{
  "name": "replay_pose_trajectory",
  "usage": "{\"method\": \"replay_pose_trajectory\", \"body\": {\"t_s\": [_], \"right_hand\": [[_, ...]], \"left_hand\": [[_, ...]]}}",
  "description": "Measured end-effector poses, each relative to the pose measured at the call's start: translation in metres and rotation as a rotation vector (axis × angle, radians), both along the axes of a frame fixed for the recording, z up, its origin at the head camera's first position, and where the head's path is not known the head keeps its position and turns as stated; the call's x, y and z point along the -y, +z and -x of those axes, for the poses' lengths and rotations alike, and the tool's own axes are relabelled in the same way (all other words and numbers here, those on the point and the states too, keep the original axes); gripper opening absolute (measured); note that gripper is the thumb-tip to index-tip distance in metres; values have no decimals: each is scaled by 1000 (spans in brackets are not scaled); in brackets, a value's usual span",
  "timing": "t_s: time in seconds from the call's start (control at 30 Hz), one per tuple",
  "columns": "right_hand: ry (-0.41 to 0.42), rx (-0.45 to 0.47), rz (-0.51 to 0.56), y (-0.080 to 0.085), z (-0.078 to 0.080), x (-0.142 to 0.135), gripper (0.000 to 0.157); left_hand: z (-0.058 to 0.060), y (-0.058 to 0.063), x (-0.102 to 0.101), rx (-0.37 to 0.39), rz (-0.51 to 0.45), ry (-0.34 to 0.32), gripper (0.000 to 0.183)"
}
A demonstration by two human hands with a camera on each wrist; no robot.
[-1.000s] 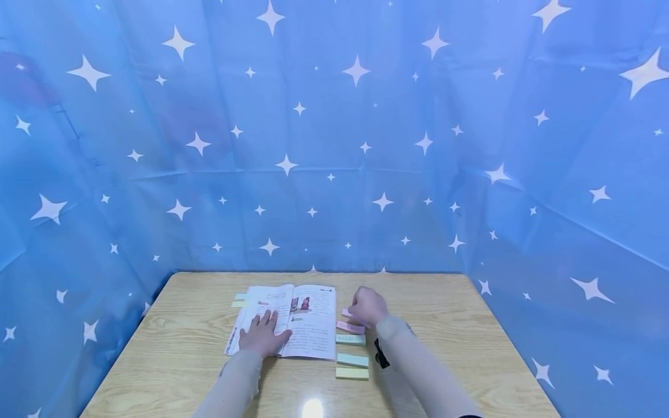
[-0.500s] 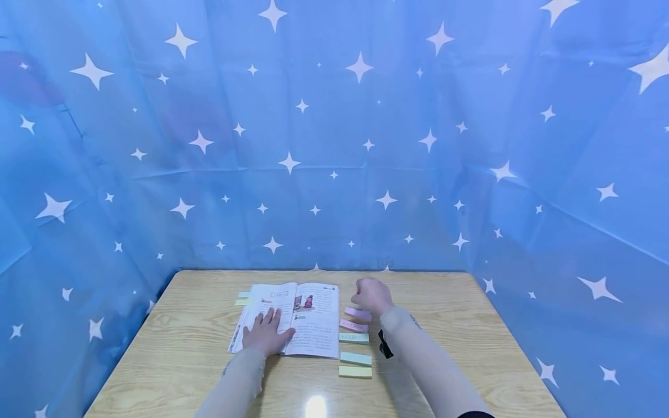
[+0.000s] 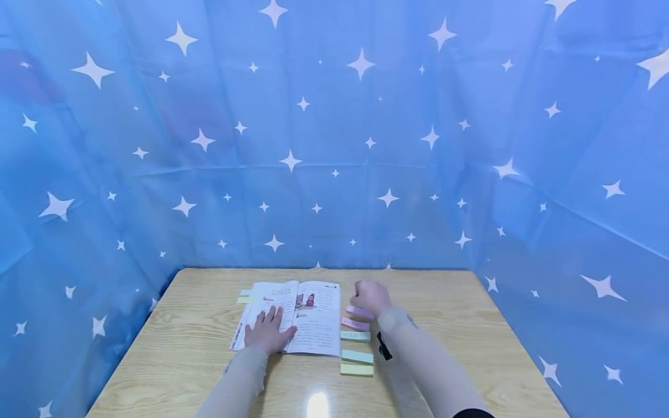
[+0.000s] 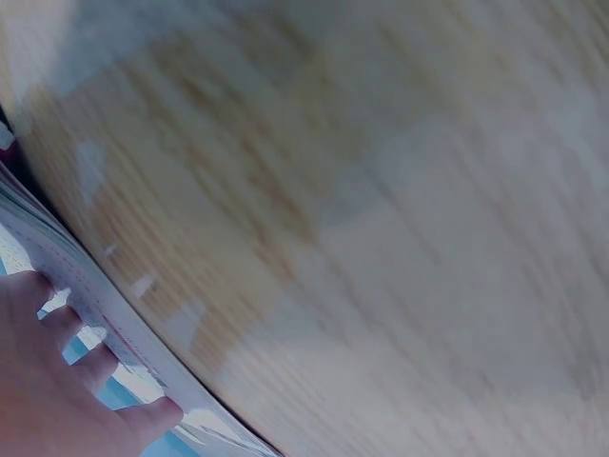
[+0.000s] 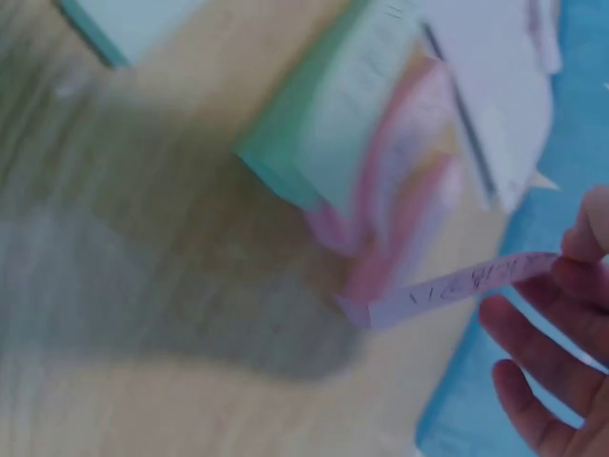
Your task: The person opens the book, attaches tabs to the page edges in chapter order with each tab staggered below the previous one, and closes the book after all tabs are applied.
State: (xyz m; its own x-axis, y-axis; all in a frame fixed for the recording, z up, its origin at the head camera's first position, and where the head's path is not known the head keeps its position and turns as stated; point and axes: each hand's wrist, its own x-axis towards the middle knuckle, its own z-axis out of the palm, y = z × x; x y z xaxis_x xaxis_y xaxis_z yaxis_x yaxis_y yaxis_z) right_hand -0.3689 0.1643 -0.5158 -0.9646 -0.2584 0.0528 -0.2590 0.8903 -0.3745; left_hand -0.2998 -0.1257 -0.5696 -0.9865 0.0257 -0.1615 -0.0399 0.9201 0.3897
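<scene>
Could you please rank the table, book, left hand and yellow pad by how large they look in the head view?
Largest to smallest:
1. Table
2. Book
3. Left hand
4. Yellow pad

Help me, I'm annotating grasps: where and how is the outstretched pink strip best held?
Probably at its outer end, pinched flat from the side nearest the curtain, as the right hand does: the strip is thin and its other end appears to meet a pink pad.
</scene>
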Motion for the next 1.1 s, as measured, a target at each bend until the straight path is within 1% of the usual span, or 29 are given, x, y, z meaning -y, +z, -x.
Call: {"method": "replay_pose_trajectory", "body": {"t_s": [0.13,0.27,0.4,0.6,0.7,0.8,0.9,0.97,1.03,1.1], "right_hand": [[5,3,-33,-15,-2,7,35],[12,-37,-52,-26,-5,8,37],[27,-60,-53,-32,-4,8,38],[37,-46,-45,-38,-1,8,39],[41,-41,-37,-39,-4,6,37],[50,-33,-14,-38,-5,5,31],[69,-37,-24,-39,-6,3,20],[78,-39,-41,-40,-6,1,11],[88,-46,-55,-41,-8,-1,10],[89,-29,-51,-41,-9,-2,12]], "left_hand": [[2,-4,0,0,9,2,82],[2,-10,-3,-5,18,8,83],[2,-12,-4,-22,22,16,82],[5,-13,0,-30,33,20,84],[3,-11,-2,-30,29,20,83],[0,-5,-4,-35,15,16,81],[-2,-2,-5,-36,14,9,80],[-2,-2,-4,-33,15,9,80],[-1,-3,-3,-31,14,11,80],[-1,-4,-3,-25,12,18,80]]}}
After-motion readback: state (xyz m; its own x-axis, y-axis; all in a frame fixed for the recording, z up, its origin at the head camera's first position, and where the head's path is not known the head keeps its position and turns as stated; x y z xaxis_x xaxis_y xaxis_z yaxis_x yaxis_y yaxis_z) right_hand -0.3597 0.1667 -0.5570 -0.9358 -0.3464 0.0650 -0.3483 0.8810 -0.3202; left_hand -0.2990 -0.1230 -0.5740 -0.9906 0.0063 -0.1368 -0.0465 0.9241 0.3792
